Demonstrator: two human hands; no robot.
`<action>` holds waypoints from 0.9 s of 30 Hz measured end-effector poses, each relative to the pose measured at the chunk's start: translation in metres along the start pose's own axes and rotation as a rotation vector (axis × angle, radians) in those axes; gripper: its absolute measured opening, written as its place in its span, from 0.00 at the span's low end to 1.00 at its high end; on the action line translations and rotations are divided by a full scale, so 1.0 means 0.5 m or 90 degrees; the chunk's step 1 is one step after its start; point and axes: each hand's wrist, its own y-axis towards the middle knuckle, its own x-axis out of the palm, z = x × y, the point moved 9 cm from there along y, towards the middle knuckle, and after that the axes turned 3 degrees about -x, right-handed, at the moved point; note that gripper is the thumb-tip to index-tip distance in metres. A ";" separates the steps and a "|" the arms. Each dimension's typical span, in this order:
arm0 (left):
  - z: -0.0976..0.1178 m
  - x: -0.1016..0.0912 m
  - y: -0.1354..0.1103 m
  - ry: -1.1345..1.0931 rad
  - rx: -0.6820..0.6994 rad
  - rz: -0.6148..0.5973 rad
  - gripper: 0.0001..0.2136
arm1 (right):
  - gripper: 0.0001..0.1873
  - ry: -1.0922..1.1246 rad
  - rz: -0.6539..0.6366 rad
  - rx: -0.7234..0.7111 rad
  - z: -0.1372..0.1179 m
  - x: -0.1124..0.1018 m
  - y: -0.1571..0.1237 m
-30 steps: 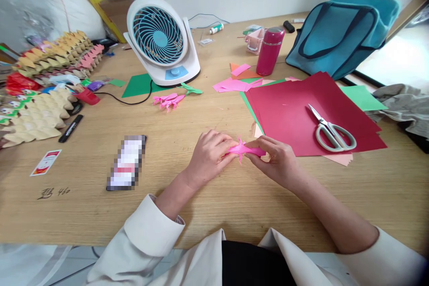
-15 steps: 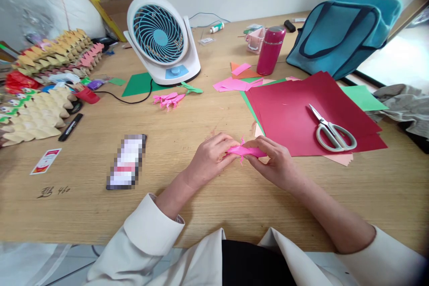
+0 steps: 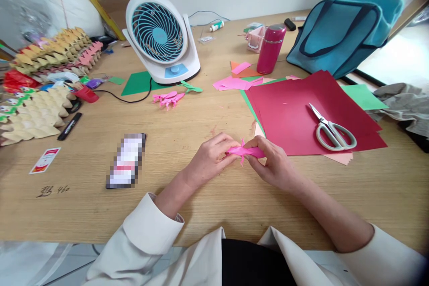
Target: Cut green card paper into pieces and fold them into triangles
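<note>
A folded pink paper figure (image 3: 241, 151) with thin points sticking out is held between both hands above the table. My left hand (image 3: 212, 157) pinches its left end between thumb and fingers. The right end is pinched by my right hand (image 3: 272, 161), with its fingers curled over the paper. Fingertips cover parts of both ends. Farther back lie pink folded paper figures (image 3: 168, 99) and a green folded one (image 3: 190, 87). Scissors (image 3: 331, 130) rest on dark red paper sheets (image 3: 284, 111) to the right.
A phone (image 3: 126, 161) lies left of my hands. Behind stand a white fan (image 3: 161, 31), a magenta flask (image 3: 271, 49) and a teal bag (image 3: 345, 31). Pink paper pieces (image 3: 234, 83) lie near the flask. Egg trays (image 3: 36, 111) fill the left side.
Both hands keep their pinch on the pink paper figure. My right hand has shifted very slightly to the left; otherwise the view is almost the same.
</note>
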 end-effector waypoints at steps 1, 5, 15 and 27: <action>0.000 0.000 0.000 0.002 0.000 0.001 0.07 | 0.04 0.004 -0.004 0.000 0.000 0.001 0.000; 0.000 0.000 0.000 0.026 -0.008 0.001 0.06 | 0.04 0.014 -0.005 0.006 0.002 0.002 0.000; 0.007 -0.006 0.003 -0.003 0.004 -0.013 0.09 | 0.04 0.004 0.006 -0.010 0.003 -0.001 0.001; 0.002 -0.008 0.005 -0.015 -0.012 0.002 0.06 | 0.02 0.068 0.019 0.069 0.018 -0.007 0.006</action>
